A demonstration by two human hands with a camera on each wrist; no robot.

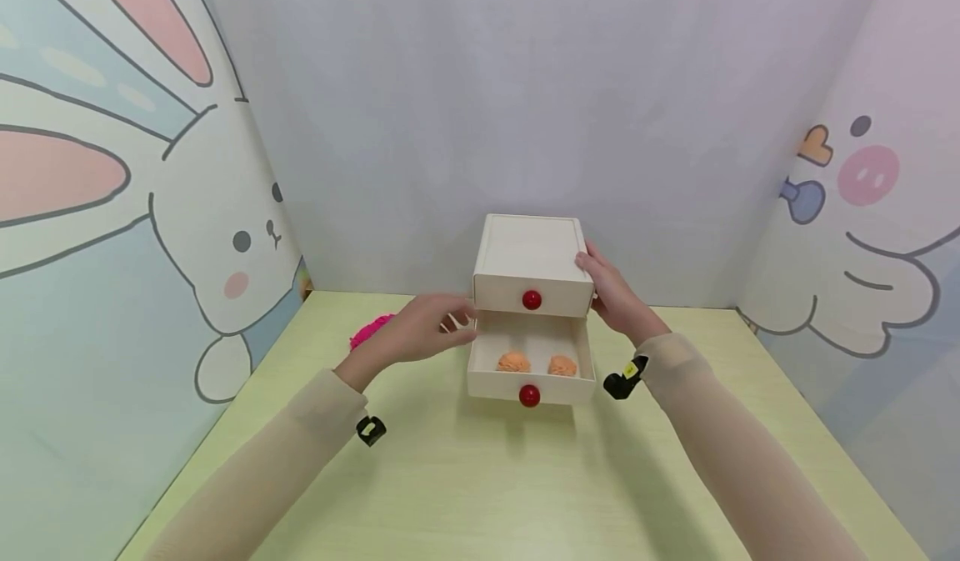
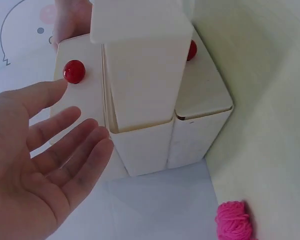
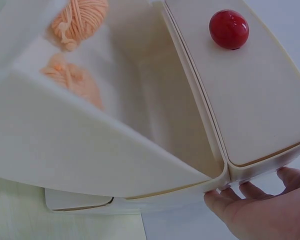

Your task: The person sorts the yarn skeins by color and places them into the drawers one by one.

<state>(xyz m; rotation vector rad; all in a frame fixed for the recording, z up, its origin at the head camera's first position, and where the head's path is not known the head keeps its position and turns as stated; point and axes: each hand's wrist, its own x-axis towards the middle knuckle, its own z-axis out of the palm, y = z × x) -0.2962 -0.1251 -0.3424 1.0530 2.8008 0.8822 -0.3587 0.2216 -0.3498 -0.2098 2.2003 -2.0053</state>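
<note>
A pale yellow-green worktop (image 1: 450, 494) meets a plain whitish cloth (image 1: 525, 94) along its back edge; a cartoon rabbit (image 1: 217, 252) covers the panel by the left edge, and a pale cartoon figure (image 1: 855, 244) with a pink oval snout the panel by the right. At the middle of the back edge stands a white drawer cabinet (image 1: 532, 244), its middle drawer (image 1: 491, 388) pulled out with two orange yarn balls (image 1: 513, 363) inside. A pink yarn ball (image 1: 367, 330) lies toward the back left corner. The right hand (image 1: 617, 296) grips the cabinet's upper right side; the left hand (image 1: 420, 328), fingers loose and holding nothing, is by its left front, contact unclear
</note>
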